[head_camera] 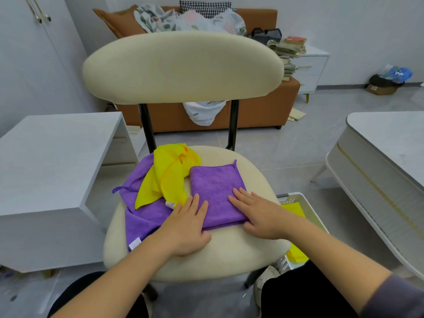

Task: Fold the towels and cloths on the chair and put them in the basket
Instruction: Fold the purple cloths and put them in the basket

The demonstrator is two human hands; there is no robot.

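At the left of the frame I see a white desk (46, 157). Beside it, on the cream chair seat (229, 253), an unfolded purple towel (142, 216) lies with a crumpled yellow cloth (165, 177) draped over it. At centre the left hand (185, 226) and right hand (259, 214) lie flat, fingers straight, pressing the near part of a folded purple cloth (215, 187) on the seat. At lower right, a white basket (298, 196) just beside the chair holds a folded yellow towel (292, 208).

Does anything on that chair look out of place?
Yes. The yellow cloth lies crumpled on an unfolded purple towel that droops over the left edge of the chair seat. The folded purple cloth beside them looks neat.
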